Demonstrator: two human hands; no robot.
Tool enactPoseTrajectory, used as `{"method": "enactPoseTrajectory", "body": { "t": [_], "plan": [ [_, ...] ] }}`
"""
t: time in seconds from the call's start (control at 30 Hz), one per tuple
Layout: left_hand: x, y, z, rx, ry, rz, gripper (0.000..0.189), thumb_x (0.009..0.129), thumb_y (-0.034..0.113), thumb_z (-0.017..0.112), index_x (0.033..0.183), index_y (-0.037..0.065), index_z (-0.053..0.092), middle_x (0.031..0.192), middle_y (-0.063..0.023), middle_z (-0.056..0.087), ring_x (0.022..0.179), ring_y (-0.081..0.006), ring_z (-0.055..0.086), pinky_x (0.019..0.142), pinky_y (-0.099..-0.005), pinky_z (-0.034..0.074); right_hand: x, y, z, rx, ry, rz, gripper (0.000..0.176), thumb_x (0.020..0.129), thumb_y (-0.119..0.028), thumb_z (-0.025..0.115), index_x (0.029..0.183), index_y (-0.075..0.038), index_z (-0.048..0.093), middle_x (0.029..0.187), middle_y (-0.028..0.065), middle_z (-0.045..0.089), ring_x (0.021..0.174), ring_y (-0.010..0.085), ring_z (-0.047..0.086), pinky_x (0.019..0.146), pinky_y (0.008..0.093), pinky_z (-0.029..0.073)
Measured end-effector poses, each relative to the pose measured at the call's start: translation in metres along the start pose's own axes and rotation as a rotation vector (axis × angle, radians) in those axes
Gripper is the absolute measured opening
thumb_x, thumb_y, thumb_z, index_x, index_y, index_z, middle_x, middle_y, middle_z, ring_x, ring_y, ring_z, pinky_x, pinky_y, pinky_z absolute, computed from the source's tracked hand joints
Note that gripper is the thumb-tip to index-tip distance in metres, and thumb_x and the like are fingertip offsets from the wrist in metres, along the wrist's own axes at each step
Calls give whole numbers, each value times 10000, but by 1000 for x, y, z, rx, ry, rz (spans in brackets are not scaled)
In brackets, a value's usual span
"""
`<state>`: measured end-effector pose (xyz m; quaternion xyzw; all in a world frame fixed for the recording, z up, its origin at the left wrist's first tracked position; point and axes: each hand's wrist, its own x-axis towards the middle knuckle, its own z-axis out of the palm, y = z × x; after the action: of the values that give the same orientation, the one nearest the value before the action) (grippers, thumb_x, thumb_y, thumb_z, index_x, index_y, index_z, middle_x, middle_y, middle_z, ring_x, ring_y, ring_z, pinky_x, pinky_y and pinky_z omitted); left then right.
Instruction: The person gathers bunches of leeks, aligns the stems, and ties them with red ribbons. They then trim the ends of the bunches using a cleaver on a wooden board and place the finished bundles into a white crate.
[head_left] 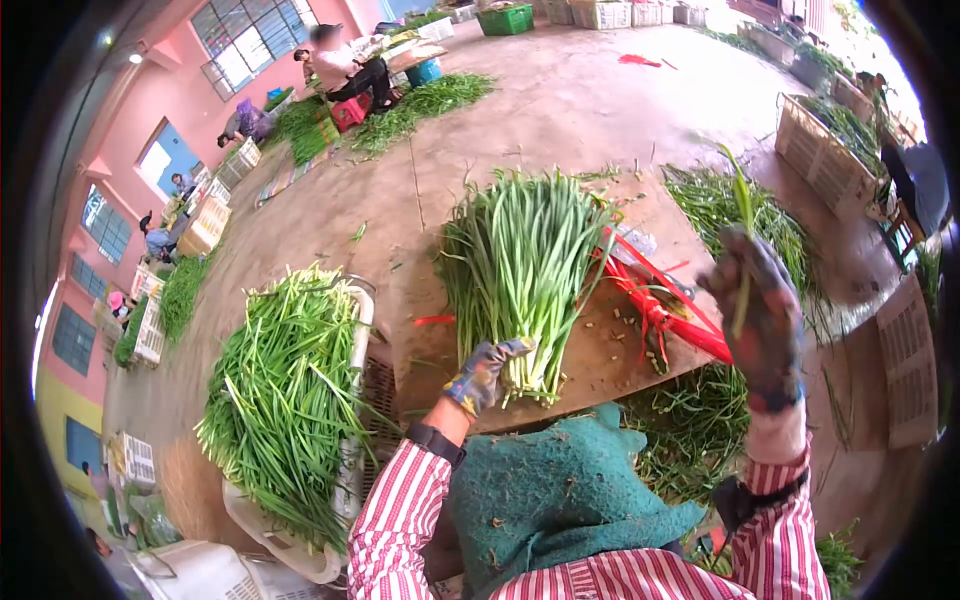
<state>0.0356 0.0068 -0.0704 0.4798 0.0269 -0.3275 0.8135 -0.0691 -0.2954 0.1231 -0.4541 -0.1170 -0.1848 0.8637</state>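
Note:
A thick bundle of garlic chives (530,260) lies on a brown board (425,340), pale stem ends toward me. My left hand (482,378), in a dirty patterned glove, is closed round the left side of its stems. Raised at the right, my gloved right hand (765,320) is closed on a few loose chive stalks (742,205), which stick out above and below the fingers. Red plastic ties (665,318) lie on the board between the bundle and my right hand. A small red strip (434,320) is left of the bundle.
A white basket (362,310) heaped with chives stands at my left. More loose chives (690,440) lie below the board and to its right. A green cloth (550,500) covers my lap. Other people work among crates (825,160) farther back.

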Motion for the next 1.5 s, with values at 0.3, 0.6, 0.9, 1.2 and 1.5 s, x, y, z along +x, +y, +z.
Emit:
{"method": "enactPoseTrajectory", "body": {
  "t": [0.3,0.6,0.9,1.2,1.5],
  "plan": [
    [-25,-1,4,32,-139,209,613,754,161,605,1254,-37,310,1200,-176,485,1069,-239,515,895,-337,432,27,174,17,-869,-483,163,349,873,-296,501,1058,-8,569,841,112,622,765,210,620,696,309,490],
    [-75,23,10,422,84,353,501,775,278,641,1144,-10,464,1016,-71,570,935,-148,551,802,-251,459,12,181,-20,-249,-156,397,337,850,-293,535,982,13,586,915,117,614,742,219,619,659,319,488],
    [-115,53,13,416,352,396,230,769,95,635,982,51,558,767,17,579,617,-27,506,528,-163,400,-17,152,-34,-557,-83,590,260,852,-227,549,906,24,595,759,46,593,661,116,581,566,242,455],
    [-29,45,92,1823,504,871,524,694,361,663,1147,149,507,609,-33,530,571,-202,546,526,-351,437,-35,162,-57,-448,211,628,244,825,-189,580,951,19,582,756,59,601,599,116,557,552,252,460],
    [-40,29,82,1661,310,763,440,700,248,631,1122,158,542,604,-53,524,567,-230,530,527,-381,412,-19,169,-67,-349,195,613,292,826,-193,561,1021,24,552,773,77,607,607,136,576,525,264,464]
  ]
}}
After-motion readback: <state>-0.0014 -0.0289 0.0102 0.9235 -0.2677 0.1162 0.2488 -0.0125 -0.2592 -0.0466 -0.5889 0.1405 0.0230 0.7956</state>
